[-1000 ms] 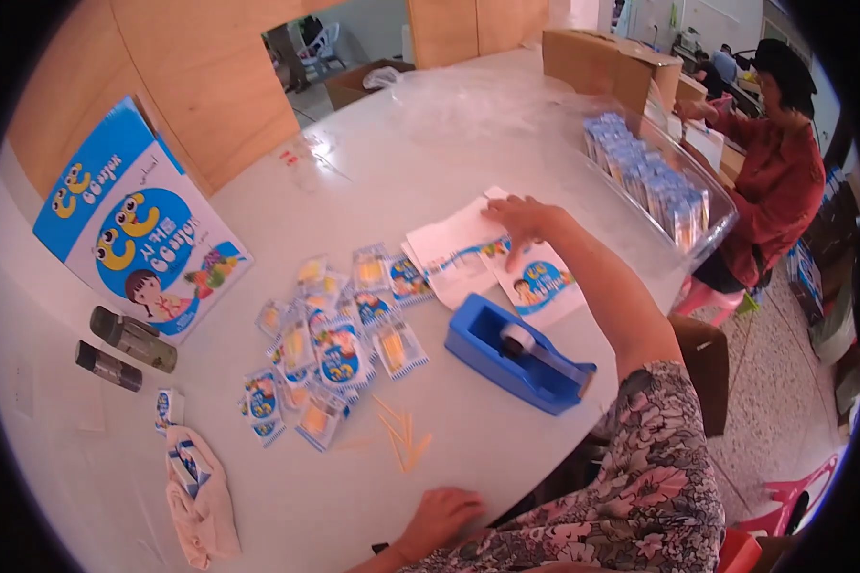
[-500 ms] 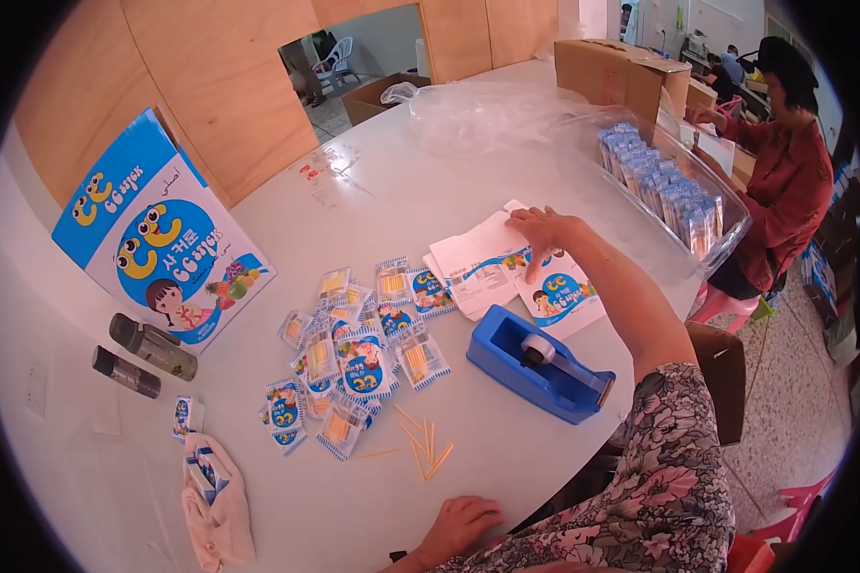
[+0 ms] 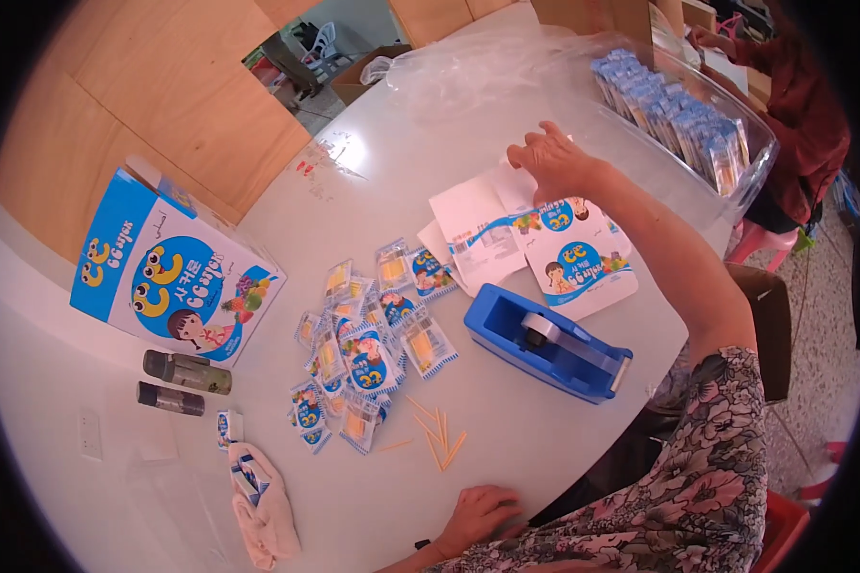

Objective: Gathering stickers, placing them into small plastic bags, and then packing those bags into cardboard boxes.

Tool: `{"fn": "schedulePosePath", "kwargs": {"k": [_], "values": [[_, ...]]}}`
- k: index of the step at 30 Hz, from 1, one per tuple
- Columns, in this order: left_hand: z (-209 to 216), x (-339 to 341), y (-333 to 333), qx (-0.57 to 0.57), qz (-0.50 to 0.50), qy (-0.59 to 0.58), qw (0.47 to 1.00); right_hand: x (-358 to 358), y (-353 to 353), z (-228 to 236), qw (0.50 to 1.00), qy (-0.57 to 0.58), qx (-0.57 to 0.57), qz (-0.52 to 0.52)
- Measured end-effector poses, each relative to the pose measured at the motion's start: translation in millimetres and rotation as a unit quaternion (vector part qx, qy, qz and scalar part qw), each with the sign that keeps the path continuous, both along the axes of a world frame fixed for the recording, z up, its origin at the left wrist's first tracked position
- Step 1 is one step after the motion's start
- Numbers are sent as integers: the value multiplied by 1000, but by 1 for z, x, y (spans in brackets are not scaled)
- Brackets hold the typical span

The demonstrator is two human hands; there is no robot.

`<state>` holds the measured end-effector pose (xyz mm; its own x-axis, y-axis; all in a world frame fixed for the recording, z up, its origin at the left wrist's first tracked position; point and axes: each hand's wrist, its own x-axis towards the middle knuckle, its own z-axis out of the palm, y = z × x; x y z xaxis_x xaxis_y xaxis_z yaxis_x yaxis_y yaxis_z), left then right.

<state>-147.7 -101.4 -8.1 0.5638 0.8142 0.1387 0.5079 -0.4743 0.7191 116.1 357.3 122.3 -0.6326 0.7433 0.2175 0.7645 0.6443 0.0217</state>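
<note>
My right hand [image 3: 554, 164] is over the far part of a flat printed carton [image 3: 583, 263], fingers apart and nothing visibly gripped. The carton is white and blue with fruit pictures, and more flat cartons [image 3: 475, 229] lie overlapping to its left. Near the table's front edge my left hand [image 3: 484, 519] rests, fingers loosely stretched on the surface, holding nothing. Between the hands sits a blue tape dispenser [image 3: 545, 344]. Left of it lies a pile of small clear-and-blue sachets [image 3: 368, 358] with yellow sticks inside. Several loose yellow sticks [image 3: 440, 435] lie nearer to my left hand.
A large printed box [image 3: 201, 277] stands at left, beside two dark bottles [image 3: 186, 372] and a pink cloth [image 3: 261, 520]. At far right, a clear plastic bin [image 3: 750, 153] holds rows of sachets. Clear plastic film [image 3: 468, 76] lies at the back. A person in red [image 3: 803, 115] sits beyond.
My right hand has lifted its fingers and drawn slightly farther up over the carton's far part. The view has tilted and shifted. My left hand stays resting on the table.
</note>
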Motion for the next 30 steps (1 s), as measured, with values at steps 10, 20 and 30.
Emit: {"fn": "schedulePosePath", "kwargs": {"k": [10, 20, 30], "values": [[32, 12, 4, 71, 30, 5, 997, 61, -60, 108, 991, 115, 50, -41], [61, 11, 10, -21, -3, -24, 999, 2, -239, 221, 954, 234, 187, -14], [199, -103, -40, 442, 500, -6, 745, -147, -381, 172, 904, 189, 128, 362]]}}
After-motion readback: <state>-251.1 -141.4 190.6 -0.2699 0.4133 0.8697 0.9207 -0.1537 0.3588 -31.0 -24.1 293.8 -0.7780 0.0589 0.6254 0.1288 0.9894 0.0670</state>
